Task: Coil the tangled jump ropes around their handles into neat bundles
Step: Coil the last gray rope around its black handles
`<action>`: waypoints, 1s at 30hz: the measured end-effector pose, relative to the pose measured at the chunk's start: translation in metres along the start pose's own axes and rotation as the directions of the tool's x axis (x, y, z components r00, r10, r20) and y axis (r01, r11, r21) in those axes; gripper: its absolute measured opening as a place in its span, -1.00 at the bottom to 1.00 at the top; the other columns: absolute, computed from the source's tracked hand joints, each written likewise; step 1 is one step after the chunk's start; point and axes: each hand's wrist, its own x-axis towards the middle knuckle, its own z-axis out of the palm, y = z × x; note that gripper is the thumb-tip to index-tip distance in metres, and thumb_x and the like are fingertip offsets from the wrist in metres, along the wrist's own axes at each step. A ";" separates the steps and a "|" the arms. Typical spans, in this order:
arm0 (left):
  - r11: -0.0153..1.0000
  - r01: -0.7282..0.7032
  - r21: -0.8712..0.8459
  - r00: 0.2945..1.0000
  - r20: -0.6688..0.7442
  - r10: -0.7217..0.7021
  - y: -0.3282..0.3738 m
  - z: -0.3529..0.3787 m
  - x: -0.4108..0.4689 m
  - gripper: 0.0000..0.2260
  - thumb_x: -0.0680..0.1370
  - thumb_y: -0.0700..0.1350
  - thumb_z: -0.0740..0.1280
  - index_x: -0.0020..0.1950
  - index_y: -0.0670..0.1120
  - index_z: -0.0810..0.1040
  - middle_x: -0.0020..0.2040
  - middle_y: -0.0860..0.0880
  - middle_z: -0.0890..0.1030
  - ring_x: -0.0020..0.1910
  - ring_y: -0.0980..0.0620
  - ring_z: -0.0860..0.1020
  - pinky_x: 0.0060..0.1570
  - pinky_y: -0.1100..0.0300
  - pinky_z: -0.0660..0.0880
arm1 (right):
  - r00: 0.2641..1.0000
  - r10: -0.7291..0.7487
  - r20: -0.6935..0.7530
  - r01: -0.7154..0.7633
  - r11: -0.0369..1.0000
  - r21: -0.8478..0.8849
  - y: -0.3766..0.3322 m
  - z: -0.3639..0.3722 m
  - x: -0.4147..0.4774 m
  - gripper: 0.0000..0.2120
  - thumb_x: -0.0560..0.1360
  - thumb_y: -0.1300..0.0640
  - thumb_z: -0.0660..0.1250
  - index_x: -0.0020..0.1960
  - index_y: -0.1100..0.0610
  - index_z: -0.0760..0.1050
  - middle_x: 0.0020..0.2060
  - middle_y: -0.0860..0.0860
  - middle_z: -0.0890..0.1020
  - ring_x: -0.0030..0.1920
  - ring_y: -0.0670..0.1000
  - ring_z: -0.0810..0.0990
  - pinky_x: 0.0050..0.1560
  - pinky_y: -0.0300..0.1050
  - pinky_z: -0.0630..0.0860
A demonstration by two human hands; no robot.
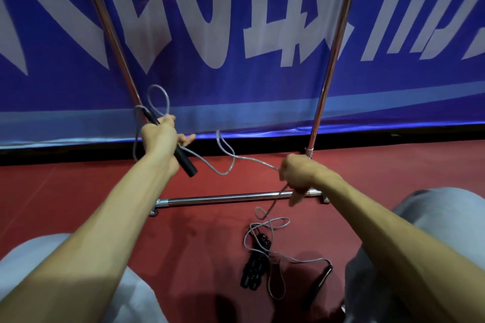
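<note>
My left hand (162,139) grips a black jump-rope handle (185,162) held slanted in the air, with a loop of grey rope (157,97) rising above it. The grey rope (225,162) runs in slack curves across to my right hand (296,176), which pinches it in curled fingers. Below that hand the rope drops to the red floor, where it lies in loose tangles (267,228) around a bundle of black handles (256,265). Another black handle (319,283) lies on the floor at the rope's far end.
A chrome rack frame stands ahead, with a low crossbar (223,198) on the floor and two uprights (110,29) (333,47). Behind it hangs a blue banner (236,86) with white lettering. My knees in grey trousers (433,231) flank the floor area.
</note>
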 end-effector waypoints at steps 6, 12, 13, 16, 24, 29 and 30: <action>0.936 0.001 0.352 0.985 0.161 -0.061 -0.032 0.009 -0.007 -0.90 0.65 -0.23 0.15 0.07 -0.12 0.45 -0.46 0.01 0.55 -0.50 0.09 0.58 -0.23 0.17 0.42 | 0.984 -0.131 -0.119 0.173 0.564 0.808 -0.013 -0.027 -0.011 -0.71 0.66 0.19 0.06 -0.19 0.23 0.41 -0.39 0.12 0.34 -0.37 0.22 0.61 -0.41 -0.09 0.62; 0.700 -0.384 0.602 0.895 0.429 0.122 -0.042 0.019 -0.031 -0.75 0.58 -0.29 0.21 -0.02 -0.05 0.65 -0.12 -0.03 0.61 -0.20 0.02 0.51 -0.22 0.24 0.37 | 0.971 -0.065 -0.230 0.237 0.141 0.961 -0.020 -0.047 -0.020 -0.72 0.66 0.24 0.06 -0.18 0.28 0.40 -0.38 0.09 0.31 -0.45 0.07 0.57 -0.29 0.02 0.66; 0.703 -0.442 0.558 0.858 0.491 0.150 -0.039 0.020 -0.036 -0.73 0.58 -0.29 0.22 -0.05 0.01 0.65 -0.06 -0.02 0.63 -0.12 0.04 0.54 -0.15 0.25 0.40 | 0.970 -0.071 -0.235 0.241 0.100 0.965 -0.023 -0.049 -0.023 -0.73 0.65 0.25 0.06 -0.17 0.29 0.40 -0.39 0.09 0.30 -0.43 0.08 0.54 -0.26 0.04 0.66; 0.781 -0.488 0.389 0.731 0.671 0.122 -0.039 0.024 -0.047 -0.67 0.59 -0.32 0.21 0.02 0.12 0.59 0.07 0.05 0.64 0.15 0.13 0.56 0.24 0.21 0.42 | 0.971 -0.118 -0.207 0.203 -0.044 0.978 -0.027 -0.057 -0.033 -0.76 0.65 0.26 0.06 -0.12 0.32 0.40 -0.37 0.08 0.30 -0.48 0.08 0.57 -0.03 0.12 0.61; 0.828 -0.426 0.364 0.562 0.824 -0.074 -0.050 0.028 -0.059 -0.81 0.64 -0.27 0.20 0.00 -0.02 0.54 -0.10 -0.07 0.64 -0.05 0.02 0.64 -0.03 0.27 0.56 | 0.983 -0.106 -0.153 0.107 -0.351 0.930 -0.030 -0.066 -0.035 -0.80 0.63 0.31 0.10 -0.07 0.36 0.45 -0.35 0.09 0.37 -0.50 -0.08 0.48 -0.36 -0.12 0.63; 0.843 -0.393 0.367 0.647 0.762 -0.031 -0.051 0.031 -0.072 -0.80 0.65 -0.28 0.17 -0.11 -0.10 0.50 -0.24 -0.09 0.62 -0.27 0.08 0.67 -0.18 0.26 0.60 | 0.976 -0.076 -0.205 0.199 -0.077 0.977 -0.028 -0.057 -0.029 -0.69 0.64 0.06 0.13 -0.04 0.29 0.49 -0.28 0.10 0.48 -0.46 0.00 0.62 -0.33 -0.19 0.63; 0.884 -0.344 0.316 0.687 0.727 0.007 -0.048 0.033 -0.073 -0.80 0.65 -0.27 0.16 -0.11 -0.11 0.49 -0.24 -0.10 0.61 -0.29 0.08 0.67 -0.18 0.25 0.61 | 0.971 -0.060 -0.233 0.235 0.027 0.972 -0.028 -0.053 -0.026 -0.66 0.65 0.02 0.11 -0.01 0.27 0.49 -0.26 0.10 0.52 -0.43 0.03 0.63 -0.31 -0.17 0.63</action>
